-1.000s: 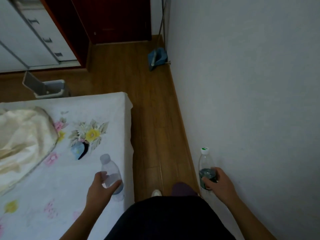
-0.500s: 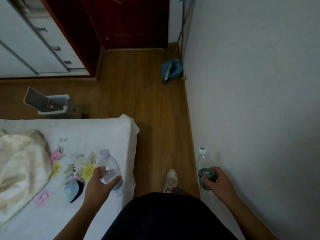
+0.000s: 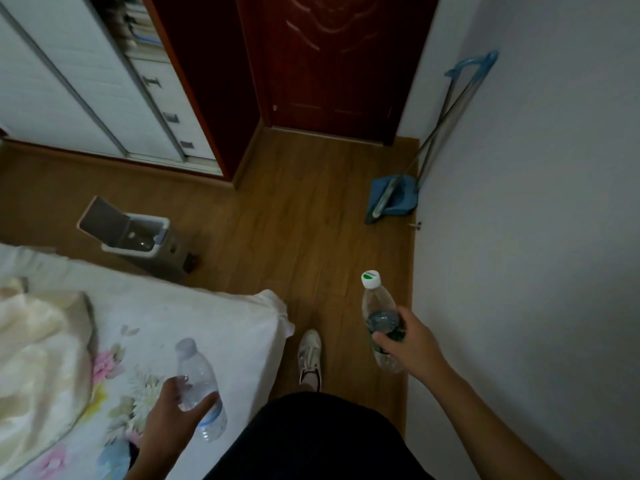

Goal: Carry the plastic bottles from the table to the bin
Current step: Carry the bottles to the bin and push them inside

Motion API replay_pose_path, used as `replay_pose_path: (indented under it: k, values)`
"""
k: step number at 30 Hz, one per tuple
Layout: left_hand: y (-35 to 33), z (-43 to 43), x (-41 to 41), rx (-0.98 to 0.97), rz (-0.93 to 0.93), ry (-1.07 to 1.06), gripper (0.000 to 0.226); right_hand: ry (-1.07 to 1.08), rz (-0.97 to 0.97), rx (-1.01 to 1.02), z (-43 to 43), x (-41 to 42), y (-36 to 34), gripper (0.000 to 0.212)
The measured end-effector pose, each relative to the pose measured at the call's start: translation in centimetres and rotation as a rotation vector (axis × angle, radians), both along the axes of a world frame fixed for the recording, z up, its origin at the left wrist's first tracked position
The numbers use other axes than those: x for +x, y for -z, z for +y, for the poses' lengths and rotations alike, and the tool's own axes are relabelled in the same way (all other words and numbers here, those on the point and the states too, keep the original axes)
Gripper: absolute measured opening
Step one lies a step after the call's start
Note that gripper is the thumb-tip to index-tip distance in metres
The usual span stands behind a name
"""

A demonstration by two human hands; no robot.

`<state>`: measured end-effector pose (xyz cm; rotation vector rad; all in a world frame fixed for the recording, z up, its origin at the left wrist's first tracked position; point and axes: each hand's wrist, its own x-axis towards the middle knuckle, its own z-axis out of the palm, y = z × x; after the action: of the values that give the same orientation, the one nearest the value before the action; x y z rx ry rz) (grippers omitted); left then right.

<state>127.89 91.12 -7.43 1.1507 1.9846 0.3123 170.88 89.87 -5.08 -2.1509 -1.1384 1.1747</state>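
Note:
My left hand [image 3: 173,408] grips a clear plastic bottle with a pale blue label [image 3: 198,379], held over the corner of the floral-sheeted bed. My right hand [image 3: 414,344] grips a second clear bottle with a white and green cap [image 3: 375,304] and a dark green label, held upright over the floor near the wall. The grey bin [image 3: 162,252] stands on the wooden floor beyond the bed, its lid [image 3: 102,221] flipped up. A bottle lies inside it.
The bed [image 3: 194,317] fills the lower left, with a cream blanket [image 3: 38,355] on it. A blue dustpan and broom [image 3: 393,199] lean against the right wall. A dark red door [image 3: 339,64] and a white wardrobe [image 3: 69,81] stand ahead. My shoe [image 3: 310,358] is on the floor.
I have walked forward along the bed. The bin, door and dustpan are nearer and lower in view. Both hands keep their bottles.

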Motion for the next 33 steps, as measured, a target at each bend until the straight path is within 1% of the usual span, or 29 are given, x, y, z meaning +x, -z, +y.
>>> replay_pose_path:
  k: [2,4,6,8,11,14,17,21,23,25,27,30,33]
  values:
    - [0.0,4.7,1.4,0.005,0.02,0.028,0.081,0.04,-0.011,-0.026,2.8,1.4,0.4,0.06]
    - [-0.5,9.6,3.4,0.017,0.024,0.081,0.082,0.085,-0.017,-0.044,5.1,2.6,0.4,0.055]
    - [-1.7,15.0,5.9,0.017,0.029,0.154,0.076,0.133,-0.027,-0.047,7.2,3.9,0.5,0.047]
    - [-2.6,20.0,8.0,0.031,0.032,0.223,0.071,0.178,-0.03,-0.047,9.1,5.4,0.4,0.045]
    - [-3.8,26.5,10.2,0.088,-0.034,0.291,0.071,0.228,-0.024,-0.058,12.1,7.6,0.1,0.042]
    - [-4.8,32.4,12.5,0.122,-0.093,0.326,0.059,0.244,-0.035,-0.072,16.0,9.9,0.3,0.041]
    - [-4.8,36.7,14.3,0.15,-0.117,0.297,0.056,0.21,-0.055,-0.08,21.2,12.1,0.6,0.04]
    - [-4.4,40.0,15.0,0.131,-0.104,0.171,0.059,0.112,-0.061,-0.084,30.3,14.2,0.8,0.042]
    - [-4.2,40.7,15.1,0.115,-0.101,0.073,0.06,0.054,-0.032,-0.088,35.4,14.6,0.7,0.047]
    - [-4.0,40.5,15.0,0.101,-0.098,-0.048,0.058,-0.038,0.0,-0.092,40.6,14.1,0.3,0.047]
    - [-3.9,39.7,14.7,0.082,-0.042,-0.186,0.057,-0.177,0.016,-0.098,45.6,12.8,0.0,0.048]
    - [-3.5,37.3,13.7,0.061,0.042,-0.378,0.053,-0.417,0.009,-0.138,52.1,9.5,-0.5,0.055]
    - [-3.3,34.8,12.7,0.049,0.07,-0.565,0.053,-0.606,0.014,-0.16,57.6,5.2,-0.7,0.059]
